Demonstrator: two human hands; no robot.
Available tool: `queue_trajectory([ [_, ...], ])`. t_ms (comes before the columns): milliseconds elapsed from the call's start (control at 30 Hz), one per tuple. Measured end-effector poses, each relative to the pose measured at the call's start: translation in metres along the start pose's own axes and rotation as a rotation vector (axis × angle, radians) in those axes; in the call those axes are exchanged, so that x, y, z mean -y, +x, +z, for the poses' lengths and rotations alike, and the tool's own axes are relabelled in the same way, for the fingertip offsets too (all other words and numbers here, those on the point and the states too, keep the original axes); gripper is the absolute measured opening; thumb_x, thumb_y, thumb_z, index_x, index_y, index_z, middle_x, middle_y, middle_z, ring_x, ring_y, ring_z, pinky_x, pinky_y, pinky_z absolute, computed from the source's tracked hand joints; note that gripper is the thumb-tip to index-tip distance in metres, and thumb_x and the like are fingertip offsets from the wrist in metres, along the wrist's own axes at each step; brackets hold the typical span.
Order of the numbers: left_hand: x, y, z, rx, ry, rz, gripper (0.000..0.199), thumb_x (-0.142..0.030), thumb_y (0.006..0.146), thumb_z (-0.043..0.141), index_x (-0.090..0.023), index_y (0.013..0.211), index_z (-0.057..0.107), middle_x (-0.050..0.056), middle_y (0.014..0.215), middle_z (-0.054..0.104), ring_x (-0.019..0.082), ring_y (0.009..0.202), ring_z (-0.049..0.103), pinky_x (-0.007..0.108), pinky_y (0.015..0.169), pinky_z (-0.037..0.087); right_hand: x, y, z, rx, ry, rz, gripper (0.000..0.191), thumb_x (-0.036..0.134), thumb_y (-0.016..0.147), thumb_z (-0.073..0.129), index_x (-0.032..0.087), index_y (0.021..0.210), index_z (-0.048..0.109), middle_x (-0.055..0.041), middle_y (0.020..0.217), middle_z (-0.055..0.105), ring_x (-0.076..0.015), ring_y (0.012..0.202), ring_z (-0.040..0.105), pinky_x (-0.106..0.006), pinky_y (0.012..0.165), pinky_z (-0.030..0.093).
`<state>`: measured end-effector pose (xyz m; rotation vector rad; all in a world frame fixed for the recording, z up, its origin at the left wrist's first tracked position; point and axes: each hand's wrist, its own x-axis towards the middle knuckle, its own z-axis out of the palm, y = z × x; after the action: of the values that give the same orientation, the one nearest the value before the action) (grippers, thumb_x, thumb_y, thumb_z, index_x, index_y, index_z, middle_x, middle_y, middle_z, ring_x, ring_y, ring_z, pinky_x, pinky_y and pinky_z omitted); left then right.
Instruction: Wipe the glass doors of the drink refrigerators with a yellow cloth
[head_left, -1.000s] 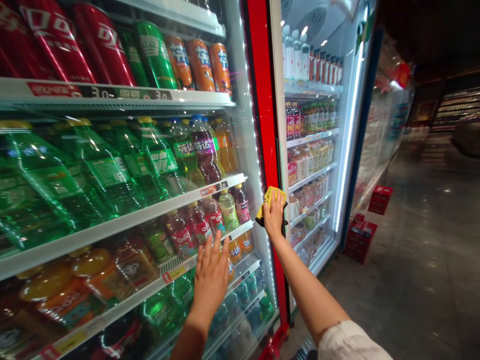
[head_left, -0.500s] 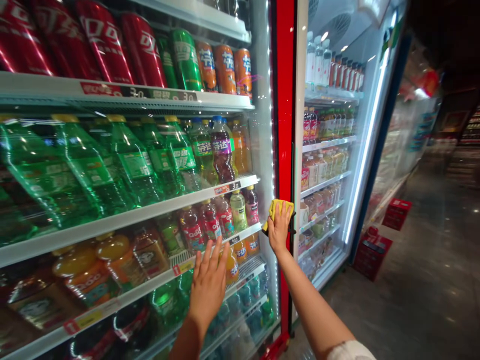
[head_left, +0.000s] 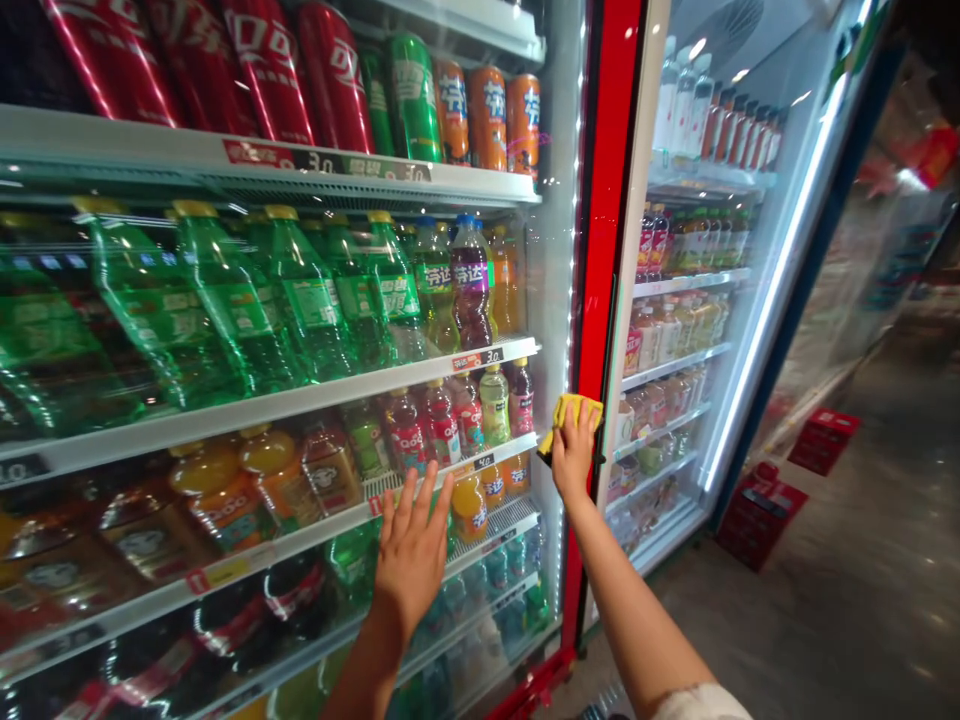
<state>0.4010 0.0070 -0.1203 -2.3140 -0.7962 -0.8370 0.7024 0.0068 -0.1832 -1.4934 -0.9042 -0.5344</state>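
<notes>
My left hand [head_left: 412,540] lies flat with its fingers spread against the glass door of the drinks fridge, in front of the lower shelves. Farther right, my right hand [head_left: 576,455] presses a yellow cloth [head_left: 577,408] against the red door frame [head_left: 602,220], at the glass edge. A dark patch shows under the cloth's lower left side; I cannot make out whether it is part of the cloth. Behind the glass, nearest my left hand, stand an orange drink bottle [head_left: 470,508] and small red-labelled bottles [head_left: 406,430].
Green soda bottles [head_left: 307,290] and red cans [head_left: 334,80] fill the upper shelves. A second lit fridge [head_left: 675,375] adjoins on the right. Red boxes [head_left: 761,515] sit on the grey floor [head_left: 847,620] beyond it. A red bar [head_left: 536,690] juts out at the door's foot.
The view has shifted, so the fridge sits farther right in the picture. My right hand stays on the cloth at the frame; my left hand remains spread on the glass.
</notes>
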Motion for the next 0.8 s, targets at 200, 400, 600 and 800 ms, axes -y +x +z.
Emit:
queue_trajectory([
  [200,-0.005,-0.001,-0.005,0.014,0.001,-0.026,0.059,-0.016,0.096,0.049,-0.022,0.154,0.042,0.008,0.164,0.032,0.027,0.157,0.014,0.054,0.128,0.018,0.065,-0.010,0.016,0.088,0.022,-0.072,0.058,0.030,0.103,0.038,0.031,0.160,0.030,-0.0048,0.172,0.012,-0.0313,0.158,-0.005,-0.067,0.122,0.020],
  [400,0.005,-0.017,-0.010,0.041,0.004,-0.048,0.060,-0.019,0.097,0.050,-0.022,0.156,0.039,0.007,0.164,0.032,0.027,0.157,0.017,0.052,0.129,0.015,0.050,-0.082,0.010,0.235,0.116,-0.268,0.059,0.011,0.094,0.044,0.038,0.147,0.051,-0.0024,0.167,0.032,-0.0308,0.158,0.010,-0.068,0.118,0.030],
  [600,0.011,-0.030,-0.019,0.063,0.003,-0.119,0.067,-0.019,0.096,0.052,-0.029,0.159,0.032,0.006,0.166,0.027,0.028,0.156,0.019,0.054,0.129,0.016,0.073,-0.023,0.012,0.083,0.140,-0.067,0.062,0.015,0.096,0.038,0.033,0.155,0.041,-0.0054,0.170,0.021,-0.0314,0.159,0.000,-0.070,0.119,0.025],
  [800,0.006,-0.028,-0.022,0.065,-0.003,-0.136,0.067,-0.016,0.095,0.050,-0.028,0.159,0.031,0.006,0.167,0.025,0.028,0.156,0.018,0.055,0.128,0.017,0.116,-0.067,0.019,0.287,0.113,-0.311,0.072,0.005,0.088,0.041,0.038,0.153,0.042,0.0002,0.171,0.019,-0.0304,0.159,0.001,-0.067,0.122,0.023],
])
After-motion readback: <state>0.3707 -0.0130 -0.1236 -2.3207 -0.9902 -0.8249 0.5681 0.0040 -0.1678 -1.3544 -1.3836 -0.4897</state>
